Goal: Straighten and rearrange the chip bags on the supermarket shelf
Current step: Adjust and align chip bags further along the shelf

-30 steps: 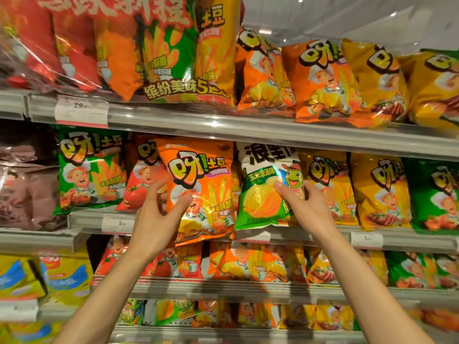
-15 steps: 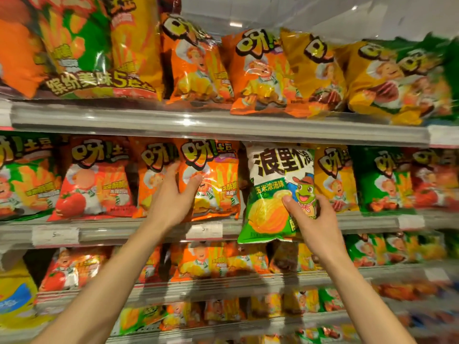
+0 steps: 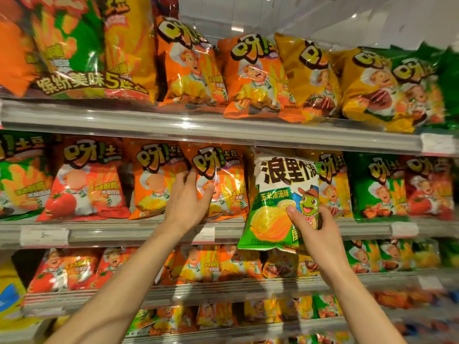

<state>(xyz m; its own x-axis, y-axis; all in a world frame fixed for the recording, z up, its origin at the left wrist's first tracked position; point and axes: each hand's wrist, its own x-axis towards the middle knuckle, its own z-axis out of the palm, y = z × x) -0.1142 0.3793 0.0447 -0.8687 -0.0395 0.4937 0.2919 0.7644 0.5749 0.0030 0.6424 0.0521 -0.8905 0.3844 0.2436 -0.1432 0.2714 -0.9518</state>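
A white-and-green chip bag [image 3: 275, 194] with a frog cartoon hangs over the front edge of the middle shelf [image 3: 124, 232]. My right hand [image 3: 310, 224] grips its lower right part, thumb across the front. Left of it stands an orange chip bag [image 3: 223, 180] on the same shelf. My left hand [image 3: 188, 202] holds this bag's left edge, fingers curled behind it and thumb on the front. Another orange bag [image 3: 151, 180] and a red tomato bag [image 3: 87, 180] stand further left.
The upper shelf [image 3: 223, 130] carries large orange and yellow bags [image 3: 255, 75] and a multipack [image 3: 82, 50]. Yellow [image 3: 334, 184], green [image 3: 375, 184] and red [image 3: 429, 187] bags stand to the right on the middle shelf. Lower shelves [image 3: 223, 284] hold more small bags.
The view has swung right along the shelf. The orange bag has gone from tilted and overhanging to upright. The white-and-green bag has come down and forward over the shelf edge in my right hand.
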